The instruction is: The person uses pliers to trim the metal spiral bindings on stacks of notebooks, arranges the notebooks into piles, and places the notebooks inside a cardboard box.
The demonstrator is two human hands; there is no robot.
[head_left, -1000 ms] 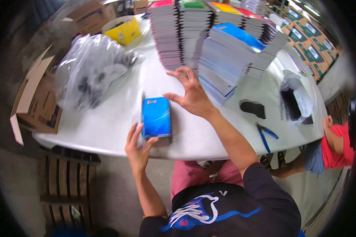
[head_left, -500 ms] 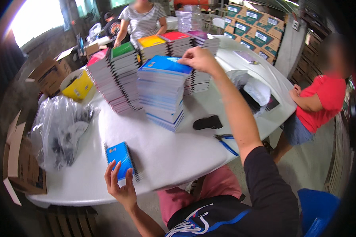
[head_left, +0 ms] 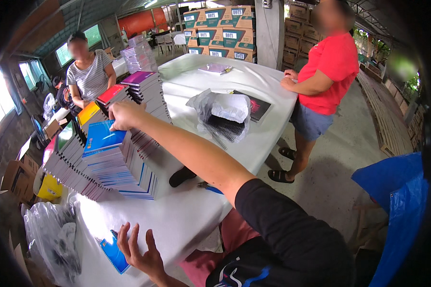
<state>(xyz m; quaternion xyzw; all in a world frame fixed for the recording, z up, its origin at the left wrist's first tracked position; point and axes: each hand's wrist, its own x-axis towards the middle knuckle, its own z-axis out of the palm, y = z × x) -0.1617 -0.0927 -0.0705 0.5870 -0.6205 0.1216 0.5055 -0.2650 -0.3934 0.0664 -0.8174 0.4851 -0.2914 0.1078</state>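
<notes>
My right hand [head_left: 128, 115] is over a tall stack of blue-covered notebooks [head_left: 124, 160], fingers curled and pinching at the edge of the top blue notebook [head_left: 102, 136]. Below on the left, my left hand [head_left: 141, 253] hovers open with its fingers spread, holding nothing. Beside and partly behind those fingers lies a single blue spiral notebook [head_left: 113, 252] on the white-covered table [head_left: 177, 217]. Spiral-bound stacks with green, yellow [head_left: 89, 113], red [head_left: 112, 93] and purple [head_left: 139, 78] covers stand around the blue stack.
A black pouch-like item [head_left: 182, 177] and blue-handled pliers [head_left: 209, 187] lie near my right forearm. Clear plastic bags [head_left: 52, 244] sit at the left edge. An open plastic bag of black coils [head_left: 225, 117] rests farther back. A person in red [head_left: 328, 62] stands right, another in stripes [head_left: 88, 76] left.
The view has swung to the right, so the stacks sit farther left. My right hand stays at the top of the blue stack; my left hand remains spread near the single notebook.
</notes>
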